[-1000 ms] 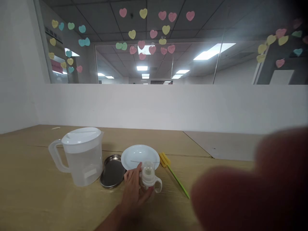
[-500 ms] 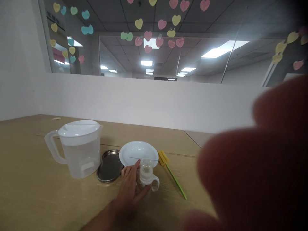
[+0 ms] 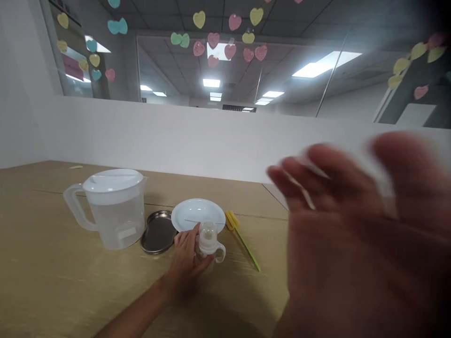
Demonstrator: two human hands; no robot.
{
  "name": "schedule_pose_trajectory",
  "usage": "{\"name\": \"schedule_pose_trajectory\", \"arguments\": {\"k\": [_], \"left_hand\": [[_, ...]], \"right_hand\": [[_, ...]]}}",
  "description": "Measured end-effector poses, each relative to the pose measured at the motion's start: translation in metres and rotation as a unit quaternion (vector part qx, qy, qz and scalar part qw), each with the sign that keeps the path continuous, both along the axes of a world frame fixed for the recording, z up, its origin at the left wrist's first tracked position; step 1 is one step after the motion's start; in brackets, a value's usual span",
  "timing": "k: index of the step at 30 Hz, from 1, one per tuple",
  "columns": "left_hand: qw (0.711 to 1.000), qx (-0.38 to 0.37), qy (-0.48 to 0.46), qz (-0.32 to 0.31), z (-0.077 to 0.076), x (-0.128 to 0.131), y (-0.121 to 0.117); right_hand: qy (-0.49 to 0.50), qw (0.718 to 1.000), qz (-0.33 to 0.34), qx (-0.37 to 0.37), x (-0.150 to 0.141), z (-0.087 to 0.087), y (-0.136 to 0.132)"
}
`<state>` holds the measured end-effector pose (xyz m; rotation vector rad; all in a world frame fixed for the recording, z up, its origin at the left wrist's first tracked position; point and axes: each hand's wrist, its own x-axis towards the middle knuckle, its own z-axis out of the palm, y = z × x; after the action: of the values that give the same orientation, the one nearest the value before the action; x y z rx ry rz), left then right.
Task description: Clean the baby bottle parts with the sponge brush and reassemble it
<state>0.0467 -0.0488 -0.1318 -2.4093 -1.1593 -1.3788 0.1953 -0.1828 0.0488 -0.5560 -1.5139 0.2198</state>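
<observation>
A long pale wooden table (image 3: 52, 281) runs along a low white wall, its top split by thin seams. On it stands a white-lidded plastic jug (image 3: 114, 220), and just beside that lies an oval steel tray (image 3: 158, 232). Next comes a white plate (image 3: 185, 213) almost touching the tray, then a sponge bottle brush (image 3: 243, 241) with a green handle. A small handled bottle (image 3: 207, 241) sits at the plate's near edge, its base hidden, and a pale scrap (image 3: 75, 166) lies far back

Pitcher (image 3: 114, 220), tray (image 3: 158, 232), plate (image 3: 190, 213) and bottle (image 3: 207, 244) crowd the table's (image 3: 52, 281) middle, brush (image 3: 244, 246) just right; a hand could pass at lower left or along the wall (image 3: 141, 136) behind.
</observation>
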Motion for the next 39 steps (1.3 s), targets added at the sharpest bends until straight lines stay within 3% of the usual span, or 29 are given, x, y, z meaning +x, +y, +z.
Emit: {"name": "schedule_pose_trajectory", "arguments": {"k": [1, 2, 4, 6, 9, 12, 14, 16, 19, 21, 23, 26, 28, 31, 35, 39], "left_hand": [[1.000, -0.009, -0.005, -0.002, 0.001, 0.000, -0.001], [1.000, -0.021, -0.011, -0.007, 0.002, 0.001, -0.002], [0.998, -0.047, -0.023, -0.016, 0.003, 0.001, -0.004], [0.997, -0.063, -0.035, -0.018, 0.002, 0.001, -0.004], [0.996, -0.069, -0.046, -0.012, 0.001, 0.001, -0.001], [0.996, -0.067, -0.054, -0.009, 0.000, 0.001, 0.002], [0.995, -0.074, -0.068, -0.009, 0.001, -0.001, 0.003], [0.993, -0.091, -0.078, -0.013, 0.003, -0.004, 0.005], [0.990, -0.112, -0.078, -0.022, 0.005, -0.008, 0.007], [0.991, -0.113, -0.074, -0.027, 0.006, -0.009, 0.007], [0.992, -0.102, -0.068, -0.029, 0.006, -0.009, 0.007], [0.995, -0.077, -0.053, -0.020, 0.007, -0.007, 0.004], [0.998, -0.056, -0.041, -0.007, 0.006, -0.006, 0.002], [1.000, -0.015, -0.019, 0.013, 0.005, -0.009, 0.001], [0.999, 0.042, 0.005, 0.018, 0.004, -0.017, 0.005], [0.998, 0.057, 0.017, 0.014, 0.005, -0.020, 0.007]], "right_hand": [[0.034, 0.999, 0.022, 0.029, -0.007, 0.020, 0.014], [-0.004, 1.000, 0.025, -0.001, -0.011, 0.034, 0.028], [-0.158, 0.982, -0.003, -0.106, -0.013, 0.041, 0.053], [-0.348, 0.912, -0.070, -0.206, -0.011, 0.028, 0.074], [-0.544, 0.783, -0.146, -0.265, -0.012, 0.000, 0.094], [-0.606, 0.719, -0.169, -0.294, -0.022, -0.014, 0.105], [-0.632, 0.698, -0.159, -0.298, -0.029, -0.016, 0.111], [-0.646, 0.690, -0.134, -0.296, -0.030, -0.015, 0.116], [-0.644, 0.708, -0.059, -0.283, -0.021, -0.012, 0.121], [-0.625, 0.736, 0.004, -0.260, -0.011, -0.008, 0.120], [-0.576, 0.782, 0.031, -0.236, 0.000, -0.002, 0.118], [-0.462, 0.858, -0.035, -0.224, 0.009, 0.004, 0.118], [-0.414, 0.872, -0.095, -0.244, 0.010, 0.000, 0.126], [-0.442, 0.834, -0.121, -0.306, 0.004, -0.021, 0.148], [-0.558, 0.745, -0.130, -0.341, -0.009, -0.052, 0.173], [-0.604, 0.712, -0.122, -0.337, -0.016, -0.067, 0.179]]}}
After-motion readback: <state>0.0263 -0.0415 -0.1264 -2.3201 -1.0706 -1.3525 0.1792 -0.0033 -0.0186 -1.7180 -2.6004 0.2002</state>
